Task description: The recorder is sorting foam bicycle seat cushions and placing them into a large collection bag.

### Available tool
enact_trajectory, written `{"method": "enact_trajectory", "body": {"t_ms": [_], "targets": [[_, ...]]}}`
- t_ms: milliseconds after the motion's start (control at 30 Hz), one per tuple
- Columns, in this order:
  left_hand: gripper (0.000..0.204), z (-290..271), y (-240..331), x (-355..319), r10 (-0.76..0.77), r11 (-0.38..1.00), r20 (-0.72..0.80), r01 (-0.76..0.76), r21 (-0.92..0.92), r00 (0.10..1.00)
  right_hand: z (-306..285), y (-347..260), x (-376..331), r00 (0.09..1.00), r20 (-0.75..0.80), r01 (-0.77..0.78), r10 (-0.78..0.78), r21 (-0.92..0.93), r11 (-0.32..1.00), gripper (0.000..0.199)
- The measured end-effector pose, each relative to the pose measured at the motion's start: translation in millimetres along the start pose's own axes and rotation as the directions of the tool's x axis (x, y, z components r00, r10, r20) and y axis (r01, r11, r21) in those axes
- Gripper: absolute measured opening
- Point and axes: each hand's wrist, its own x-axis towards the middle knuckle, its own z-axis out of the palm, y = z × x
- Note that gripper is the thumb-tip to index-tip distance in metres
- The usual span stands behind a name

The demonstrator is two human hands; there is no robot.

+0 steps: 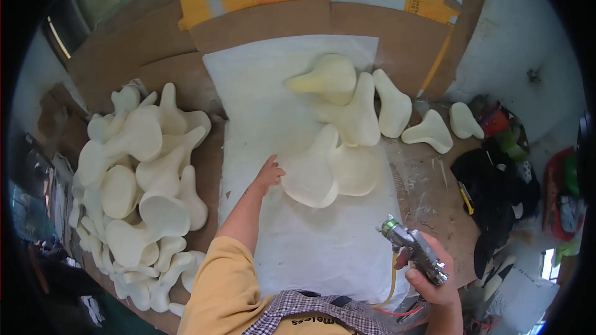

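Note:
My right hand (438, 273) is closed around a silver spray gun (415, 248) with a green ring near its nozzle. A yellow hose hangs below the gun. At the middle, my left hand (270, 174) reaches out with its fingers apart, by the left edge of a cream saddle-shaped foam pad (310, 170). Whether the fingertips touch it I cannot tell. Another foam pad (357, 170) lies against its right side. Farther back, a yellower pad (332, 77) partly covers a pale pad (357, 115). These pads rest on a white sheet (310, 248).
A large pile of similar pads (139, 186) fills the left side. Three pads, among them a three-lobed pad (429, 131), lie right of the sheet. Black cloth (493, 180) and a yellow cutter (466, 198) lie at the right. Cardboard (267, 22) stands along the back.

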Motion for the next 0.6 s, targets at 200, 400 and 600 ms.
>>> {"method": "enact_trajectory", "body": {"t_ms": [200, 400, 600], "targets": [[0.047, 23, -2, -29, -0.168, 0.984, 0.283, 0.175, 0.000, 0.944, -6, -11, -12, 0.998, -0.061, -0.015, 0.012, -0.052, 0.999, 0.057], [0.035, 4, 1, -60, -0.021, 0.999, 0.062, 0.024, -0.042, 0.998, -14, -20, -23, 0.990, -0.127, -0.062, 0.055, -0.049, 0.997, 0.052], [0.039, -30, 6, -70, 0.094, 0.995, -0.242, -0.088, 0.036, 0.966, -24, -13, -25, 0.984, 0.115, -0.112, 0.136, -0.196, 0.974, 0.052]]}}
